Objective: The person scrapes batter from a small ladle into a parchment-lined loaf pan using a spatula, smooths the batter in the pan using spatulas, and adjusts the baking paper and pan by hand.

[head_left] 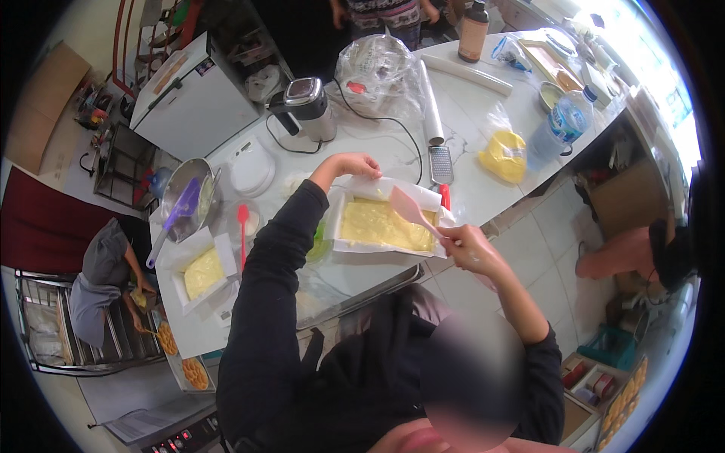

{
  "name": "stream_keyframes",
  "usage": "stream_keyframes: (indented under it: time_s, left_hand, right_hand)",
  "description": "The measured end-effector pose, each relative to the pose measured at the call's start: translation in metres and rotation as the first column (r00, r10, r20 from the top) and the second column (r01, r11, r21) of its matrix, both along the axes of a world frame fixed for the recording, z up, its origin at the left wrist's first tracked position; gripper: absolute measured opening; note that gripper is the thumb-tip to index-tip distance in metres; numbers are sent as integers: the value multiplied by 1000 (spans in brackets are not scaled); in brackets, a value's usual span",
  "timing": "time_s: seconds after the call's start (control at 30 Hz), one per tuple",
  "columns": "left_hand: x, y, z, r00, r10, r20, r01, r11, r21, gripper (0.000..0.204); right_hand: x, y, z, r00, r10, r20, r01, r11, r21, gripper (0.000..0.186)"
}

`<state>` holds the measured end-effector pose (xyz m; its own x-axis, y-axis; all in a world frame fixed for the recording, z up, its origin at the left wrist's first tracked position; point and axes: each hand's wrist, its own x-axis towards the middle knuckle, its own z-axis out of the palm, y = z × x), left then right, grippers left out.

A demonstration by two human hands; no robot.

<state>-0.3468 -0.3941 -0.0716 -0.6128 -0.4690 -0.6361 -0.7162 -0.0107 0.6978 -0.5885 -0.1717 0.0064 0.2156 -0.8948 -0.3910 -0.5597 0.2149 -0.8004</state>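
A loaf pan lined with white baking paper (423, 195) stands at the table's front edge, filled with pale yellow batter (381, 225). My right hand (474, 251) is closed round the handle of a pink spatula (408, 205), whose blade is over the pan's right part. At the far left corner, my left hand (355, 165) has its fingers closed on the raised edge of the paper. A second paper-lined pan of yellow batter (204, 273) sits to the left, beside a red spatula (243, 226). My right fingers carry pale smears.
Behind the pan lie a grater (441, 164), a foil roll (431, 106) and a corded mixer (306, 106). A metal bowl with a purple spatula (183, 202) stands left. A water bottle (563, 124) and yellow bag (504, 156) are right. Another person (106, 279) works at far left.
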Motion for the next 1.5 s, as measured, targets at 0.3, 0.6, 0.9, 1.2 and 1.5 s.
stream_keyframes:
  time_s: [0.3, 0.6, 0.9, 1.2, 1.5]
  left_hand:
    - [11, 27, 16, 954, -92, -285, 3, 955, -298, 20]
    - [9, 25, 11, 939, -121, -321, 18, 952, -306, 19]
    - [8, 20, 17, 947, -168, -273, 77, 946, -313, 20]
    - [9, 13, 6, 944, -218, -248, 101, 906, -411, 22]
    - [8, 17, 3, 942, -126, -311, 56, 973, -225, 20]
  right_hand:
    - [-1, -2, -7, 986, 70, -152, -84, 993, -88, 27]
    - [27, -19, -17, 950, 215, -226, -270, 929, -253, 28]
    - [11, -23, -7, 946, 176, -273, -231, 955, -186, 26]
    - [15, -32, -9, 970, 186, -159, -221, 943, -248, 31]
    - [-31, 11, -17, 946, 100, -307, -166, 967, -196, 28]
